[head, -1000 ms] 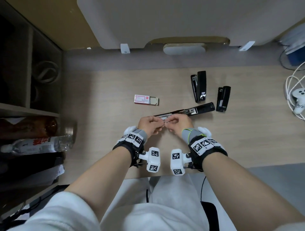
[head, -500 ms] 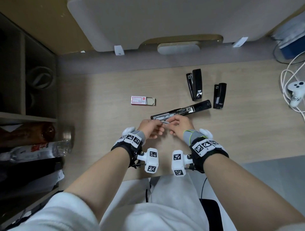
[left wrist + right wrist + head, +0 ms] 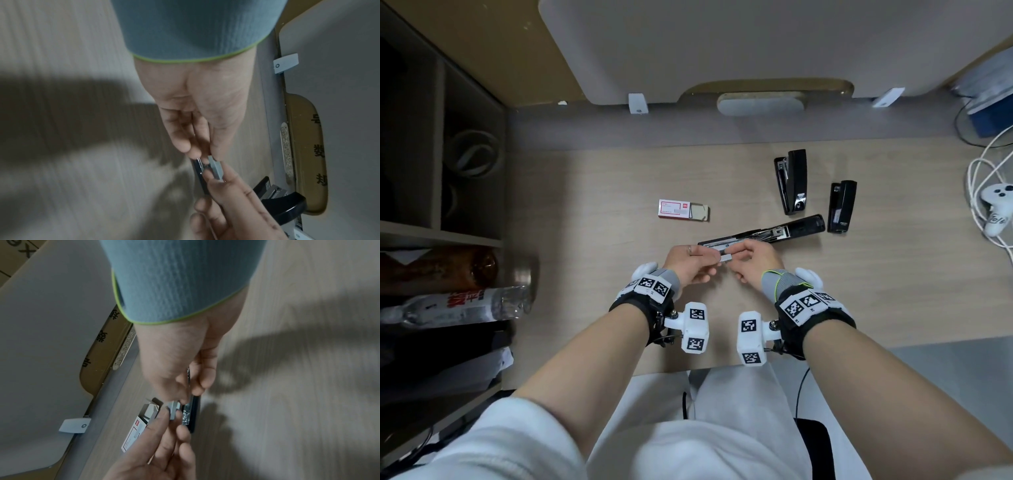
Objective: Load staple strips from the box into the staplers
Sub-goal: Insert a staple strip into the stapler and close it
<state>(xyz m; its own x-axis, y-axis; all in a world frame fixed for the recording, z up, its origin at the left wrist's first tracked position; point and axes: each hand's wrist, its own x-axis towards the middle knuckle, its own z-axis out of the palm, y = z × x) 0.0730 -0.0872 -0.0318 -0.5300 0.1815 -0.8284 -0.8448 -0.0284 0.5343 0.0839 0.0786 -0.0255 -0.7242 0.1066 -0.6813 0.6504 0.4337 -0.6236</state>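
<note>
Hands [image 3: 690,262] [image 3: 755,262] pinching short grey metal staple strip [image 3: 726,257], wood-grain desk [image 3: 602,274]

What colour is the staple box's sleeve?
The staple box has a white sleeve with red edges and a red logo patch; its tray is beige. Clearest in the head view.

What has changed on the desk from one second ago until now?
The short grey staple strip, pinched between the left hand and the right hand, now shows more plainly between the fingertips. Both hands stay beside the opened black stapler. The red-and-white staple box and two closed staplers have not moved.
</note>
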